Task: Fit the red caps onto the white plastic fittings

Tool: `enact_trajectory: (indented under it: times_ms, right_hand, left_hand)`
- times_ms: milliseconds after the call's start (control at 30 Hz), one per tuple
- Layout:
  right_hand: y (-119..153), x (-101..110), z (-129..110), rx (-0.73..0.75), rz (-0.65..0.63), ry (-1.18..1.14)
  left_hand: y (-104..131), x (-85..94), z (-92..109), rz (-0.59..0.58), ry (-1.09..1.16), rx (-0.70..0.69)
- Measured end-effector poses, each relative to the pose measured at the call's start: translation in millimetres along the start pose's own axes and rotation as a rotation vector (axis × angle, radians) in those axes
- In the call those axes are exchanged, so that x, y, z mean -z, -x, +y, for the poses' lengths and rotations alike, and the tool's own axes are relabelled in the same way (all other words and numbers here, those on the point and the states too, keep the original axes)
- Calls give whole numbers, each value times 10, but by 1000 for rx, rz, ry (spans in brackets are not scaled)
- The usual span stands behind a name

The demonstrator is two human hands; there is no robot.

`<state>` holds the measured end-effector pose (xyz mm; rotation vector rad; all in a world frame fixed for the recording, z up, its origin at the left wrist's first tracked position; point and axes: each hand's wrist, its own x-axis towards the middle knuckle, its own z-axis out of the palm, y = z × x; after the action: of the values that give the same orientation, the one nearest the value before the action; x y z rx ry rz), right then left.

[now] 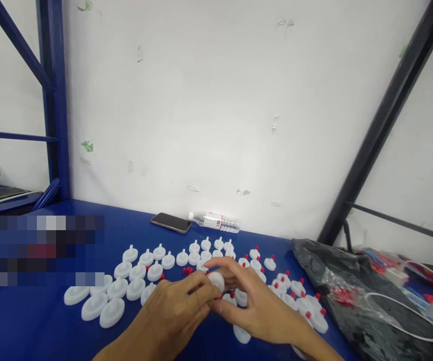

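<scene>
My left hand (pixel 175 306) and my right hand (pixel 256 303) meet at the front middle of the table, fingers closed around one white round plastic cap (pixel 216 281). Its flat face shows between the fingers; any spout on it is hidden. To the left stand several white caps with bare upright spouts, such as this cap (pixel 117 288). On the right, several similar white caps carry small red tips, among them a red-tipped cap (pixel 298 287). Loose red tips (pixel 188 271) lie just beyond my left hand.
A phone (pixel 171 222) and a clear water bottle (pixel 216 221) lie at the back of the blue table (pixel 122 220), by the wall. At right is a crumpled black plastic bag (pixel 329 271) with a clear bag of red tips (pixel 344 296) on it. Metal posts rise at both sides.
</scene>
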<state>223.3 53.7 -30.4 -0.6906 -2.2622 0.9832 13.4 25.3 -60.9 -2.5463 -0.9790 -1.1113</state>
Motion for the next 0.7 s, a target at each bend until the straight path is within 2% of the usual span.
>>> enact_trajectory:
  times_ms: [133, 400, 467, 600, 700]
  right_hand:
    - [-44, -6, 59, 45, 146, -35]
    - [-76, 192, 21, -71, 356, -92]
    - [-81, 222, 34, -84, 371, -101]
    - [-92, 259, 84, -117, 309, -82]
    - [-97, 275, 106, -147, 331, 17]
  left_hand:
    - [7, 5, -13, 37, -26, 60]
    - [13, 16, -17, 54, -35, 214]
    - [13, 18, -14, 46, -41, 241]
    - [4, 24, -11, 9, -70, 308]
    - [-10, 55, -34, -46, -112, 365]
